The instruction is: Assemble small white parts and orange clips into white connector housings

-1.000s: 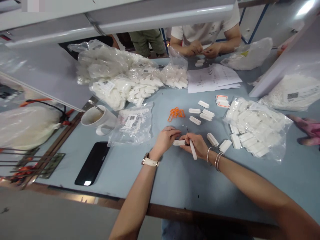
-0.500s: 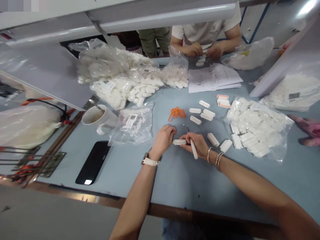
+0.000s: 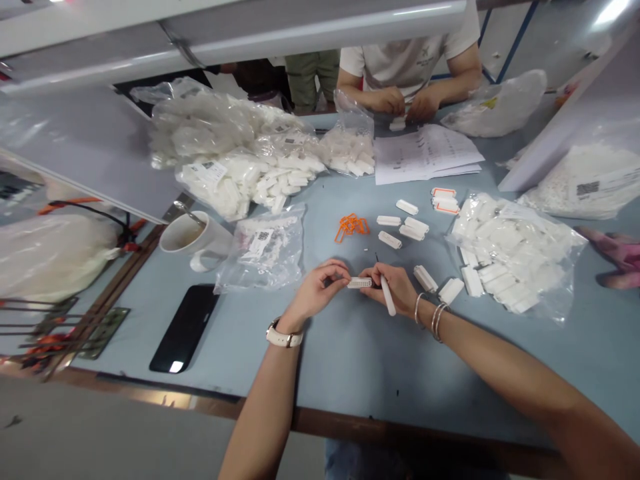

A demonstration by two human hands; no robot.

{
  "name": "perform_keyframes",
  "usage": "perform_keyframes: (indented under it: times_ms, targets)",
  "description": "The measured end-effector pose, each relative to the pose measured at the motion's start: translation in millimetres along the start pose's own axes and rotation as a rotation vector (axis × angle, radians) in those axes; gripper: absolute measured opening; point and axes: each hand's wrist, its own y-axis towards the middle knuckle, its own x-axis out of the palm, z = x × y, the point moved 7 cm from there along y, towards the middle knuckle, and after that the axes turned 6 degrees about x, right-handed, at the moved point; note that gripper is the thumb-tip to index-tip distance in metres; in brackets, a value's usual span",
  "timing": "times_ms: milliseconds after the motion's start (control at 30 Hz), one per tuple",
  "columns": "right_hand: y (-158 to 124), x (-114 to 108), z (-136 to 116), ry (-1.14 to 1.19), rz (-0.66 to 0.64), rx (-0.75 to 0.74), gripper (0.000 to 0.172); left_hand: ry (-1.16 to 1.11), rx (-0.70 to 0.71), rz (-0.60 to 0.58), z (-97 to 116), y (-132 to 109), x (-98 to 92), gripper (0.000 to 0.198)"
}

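A small white plastic connector housing (image 3: 359,283) with a row of slots is held level just above the blue table, between my two hands. My left hand (image 3: 323,288) pinches its left end between thumb and fingers. At its right end are the fingertips of my right hand (image 3: 397,288), which also grips a white-handled tool (image 3: 387,296) with a thin dark tip pointing away from me. Beyond my hands lie a tiny white piece (image 3: 366,250), a heap of orange rectangular frames (image 3: 352,227) and several loose white housings (image 3: 390,239).
On the right lies a clear bag of white housings (image 3: 510,247). To the left are a black phone (image 3: 184,327), a white mug (image 3: 200,243) with a spoon, and a flat plastic bag (image 3: 263,247). Papers (image 3: 425,157) and full bags (image 3: 225,133) lie farther back, before a co-worker's hands (image 3: 406,103).
My left hand has turned and shifted left and slightly down, its fingers now at the housing's left end. The right hand has stayed nearly still with the tool.
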Motion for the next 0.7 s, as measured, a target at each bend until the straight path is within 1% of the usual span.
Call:
perform_keyframes:
  times_ms: [133,333,433,500,567,700]
  targets:
    - [0.1,-1.3,-1.5,0.019,0.001,0.000,0.032,0.060,-0.004,0.007,-1.6,0.1,0.6,0.013]
    - [0.2,-1.6,1.9,0.043,0.017,0.018,0.032,0.125,0.046,0.037,3.1,-0.3,1.4,0.010]
    - [-0.1,-2.3,3.6,0.065,0.024,0.020,0.032,0.115,-0.014,0.056,0.6,-1.5,2.6,0.009]
    - [-0.6,-3.0,3.5,0.071,0.031,0.014,0.032,0.078,-0.086,0.058,-4.4,-2.9,4.2,0.012]
    - [-1.4,-3.5,2.9,0.072,0.039,0.005,0.033,-0.009,-0.146,0.048,-9.3,-4.0,7.4,0.018]
    - [-2.6,-3.1,2.5,0.077,0.046,-0.005,0.032,-0.199,-0.192,0.064,-12.3,-4.2,12.7,0.022]
